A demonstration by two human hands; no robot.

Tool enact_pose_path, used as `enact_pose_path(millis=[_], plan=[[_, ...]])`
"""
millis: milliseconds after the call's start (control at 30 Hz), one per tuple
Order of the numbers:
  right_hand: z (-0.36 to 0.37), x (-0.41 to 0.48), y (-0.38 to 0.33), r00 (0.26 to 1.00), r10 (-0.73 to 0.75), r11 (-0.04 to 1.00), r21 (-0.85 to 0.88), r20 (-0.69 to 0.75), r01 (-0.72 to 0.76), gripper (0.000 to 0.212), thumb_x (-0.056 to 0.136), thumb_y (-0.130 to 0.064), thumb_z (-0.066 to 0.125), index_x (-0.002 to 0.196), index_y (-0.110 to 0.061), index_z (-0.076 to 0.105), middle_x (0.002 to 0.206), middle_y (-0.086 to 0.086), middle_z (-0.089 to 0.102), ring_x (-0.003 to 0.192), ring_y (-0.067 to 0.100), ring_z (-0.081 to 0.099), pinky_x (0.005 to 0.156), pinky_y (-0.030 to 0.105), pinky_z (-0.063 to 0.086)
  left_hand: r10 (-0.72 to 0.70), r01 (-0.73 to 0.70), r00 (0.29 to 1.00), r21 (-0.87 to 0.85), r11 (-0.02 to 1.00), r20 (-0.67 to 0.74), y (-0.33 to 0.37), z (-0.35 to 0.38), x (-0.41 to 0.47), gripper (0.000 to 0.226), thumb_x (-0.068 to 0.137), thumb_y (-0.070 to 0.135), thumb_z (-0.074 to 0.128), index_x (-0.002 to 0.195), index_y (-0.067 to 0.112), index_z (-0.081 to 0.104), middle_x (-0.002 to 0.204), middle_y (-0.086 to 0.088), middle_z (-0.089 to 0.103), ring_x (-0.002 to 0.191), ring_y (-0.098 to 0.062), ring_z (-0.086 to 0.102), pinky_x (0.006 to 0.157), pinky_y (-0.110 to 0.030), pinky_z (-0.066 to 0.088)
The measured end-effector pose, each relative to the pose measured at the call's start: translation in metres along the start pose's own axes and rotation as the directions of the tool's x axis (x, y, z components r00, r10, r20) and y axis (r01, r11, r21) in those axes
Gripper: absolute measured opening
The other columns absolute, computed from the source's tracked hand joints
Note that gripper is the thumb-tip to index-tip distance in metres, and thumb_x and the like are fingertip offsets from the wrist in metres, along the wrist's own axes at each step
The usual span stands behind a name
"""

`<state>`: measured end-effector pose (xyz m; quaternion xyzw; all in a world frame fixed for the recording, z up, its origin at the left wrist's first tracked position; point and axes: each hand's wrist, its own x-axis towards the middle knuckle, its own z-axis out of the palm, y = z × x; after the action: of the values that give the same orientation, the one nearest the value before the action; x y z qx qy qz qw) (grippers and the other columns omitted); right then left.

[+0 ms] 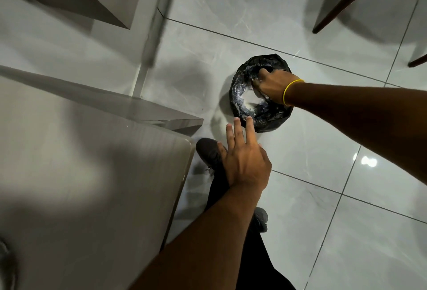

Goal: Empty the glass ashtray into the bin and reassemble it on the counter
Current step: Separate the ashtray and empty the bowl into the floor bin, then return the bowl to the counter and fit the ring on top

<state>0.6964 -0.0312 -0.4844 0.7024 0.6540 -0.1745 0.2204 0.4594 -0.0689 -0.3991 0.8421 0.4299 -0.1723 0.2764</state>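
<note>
A small round bin [265, 125] lined with a black bag stands on the tiled floor. My right hand [273, 85], with a yellow band on its wrist, reaches down into the bin's mouth. Its fingers are curled over a clear glass piece, the ashtray [263, 98], of which only a thin edge shows under the palm. Pale rubbish [249, 101] lies inside the bag. My left hand [245, 160] hovers flat just before the bin, fingers spread, holding nothing. The grey counter [80, 174] fills the lower left.
The counter's corner [189, 141] juts out close to my left hand. Dark chair legs [346, 0] stand on the floor at the upper right. My shoes [208, 151] are below the left arm. A cabinet edge [159, 16] runs up the middle.
</note>
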Motion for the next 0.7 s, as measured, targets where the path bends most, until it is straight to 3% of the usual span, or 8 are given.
enact_pose_path(millis=[133, 233, 300, 367, 467, 533, 600, 700], plan=[[-0.019, -0.018, 0.000, 0.993, 0.114, 0.975, 0.191, 0.020, -0.116, 0.061, 0.099, -0.019, 0.055, 0.157, -0.013, 0.038, 0.129, 0.029, 0.050, 0.089, 0.053, 0.071, 0.073, 0.049, 0.059, 0.012, -0.012, 1.000, -0.005, 1.000, -0.009, 0.006, -0.014, -0.005, 0.085, 0.103, 0.025, 0.052, 0.171, 0.028, 0.001, 0.183, -0.006, 0.003, 0.169, -0.026, 0.001, 0.129, -0.063, 0.020], [-0.048, -0.049, 0.010, 0.937, 0.345, 0.829, 0.449, 0.057, -0.333, 0.062, 0.097, -0.034, 0.062, 0.155, -0.028, 0.041, 0.131, 0.030, 0.056, 0.099, 0.056, 0.068, 0.074, 0.045, 0.050, 0.032, -0.032, 0.999, -0.011, 0.999, -0.022, 0.020, -0.036, -0.013, 0.087, 0.103, 0.027, 0.050, 0.171, 0.030, -0.006, 0.183, -0.004, -0.004, 0.169, -0.025, -0.004, 0.132, -0.062, 0.017], [-0.069, -0.074, 0.023, 0.854, 0.491, 0.665, 0.560, 0.171, -0.494, 0.055, 0.090, -0.022, 0.071, 0.143, -0.016, 0.058, 0.125, 0.028, 0.066, 0.109, 0.052, 0.069, 0.087, 0.047, 0.059, 0.081, -0.082, 0.995, -0.028, 0.996, -0.051, 0.034, -0.057, -0.019, 0.088, 0.102, 0.026, 0.050, 0.170, 0.031, -0.006, 0.183, -0.003, -0.008, 0.169, -0.026, -0.007, 0.133, -0.063, 0.012], [-0.091, -0.104, 0.032, 0.766, 0.579, 0.415, 0.708, 0.279, -0.572, 0.046, 0.086, -0.006, 0.072, 0.131, -0.005, 0.070, 0.121, 0.030, 0.074, 0.112, 0.047, 0.072, 0.098, 0.054, 0.059, 0.157, -0.162, 0.983, -0.046, 0.986, -0.100, 0.050, -0.084, -0.028, 0.091, 0.100, 0.025, 0.053, 0.170, 0.031, -0.007, 0.182, -0.002, -0.013, 0.168, -0.026, -0.012, 0.133, -0.063, 0.008], [-0.138, -0.147, 0.027, 0.680, 0.635, 0.000, 0.880, 0.368, -0.476, 0.026, 0.094, -0.003, 0.066, 0.118, 0.004, 0.075, 0.106, 0.032, 0.077, 0.094, 0.047, 0.078, 0.092, 0.061, 0.062, 0.276, -0.289, 0.932, -0.022, 0.957, -0.236, 0.069, -0.137, -0.042, 0.096, 0.096, 0.025, 0.059, 0.170, 0.029, -0.003, 0.183, -0.005, -0.009, 0.168, -0.028, -0.008, 0.133, -0.062, 0.013], [-0.174, -0.169, 0.021, 0.659, 0.645, -0.156, 0.911, 0.387, -0.382, 0.027, 0.093, 0.004, 0.060, 0.114, 0.004, 0.076, 0.089, 0.027, 0.076, 0.068, 0.036, 0.077, 0.079, 0.058, 0.067, 0.385, -0.393, 0.863, 0.042, 0.918, -0.327, 0.077, -0.177, -0.054, 0.096, 0.094, 0.026, 0.063, 0.169, 0.027, 0.004, 0.183, -0.007, -0.002, 0.169, -0.028, -0.001, 0.132, -0.060, 0.020], [-0.220, -0.190, 0.005, 0.681, 0.643, -0.176, 0.933, 0.350, -0.313, 0.031, 0.093, 0.006, 0.057, 0.114, -0.001, 0.078, 0.081, 0.024, 0.075, 0.059, 0.032, 0.074, 0.073, 0.058, 0.067, 0.465, -0.454, 0.790, 0.128, 0.882, -0.400, 0.069, -0.226, -0.074, 0.090, 0.096, 0.029, 0.062, 0.169, 0.026, 0.009, 0.183, -0.007, 0.005, 0.169, -0.027, 0.004, 0.130, -0.060, 0.023], [-0.291, -0.203, -0.027, 0.722, 0.671, -0.039, 0.980, 0.170, -0.195, 0.032, 0.093, 0.000, 0.060, 0.117, -0.007, 0.080, 0.091, 0.025, 0.079, 0.083, 0.042, 0.078, 0.083, 0.066, 0.063, 0.420, -0.392, 0.759, 0.166, 0.905, -0.497, 0.044, -0.288, -0.104, 0.082, 0.102, 0.040, 0.057, 0.169, 0.027, 0.012, 0.183, -0.006, 0.006, 0.168, -0.028, 0.007, 0.129, -0.062, 0.023]])
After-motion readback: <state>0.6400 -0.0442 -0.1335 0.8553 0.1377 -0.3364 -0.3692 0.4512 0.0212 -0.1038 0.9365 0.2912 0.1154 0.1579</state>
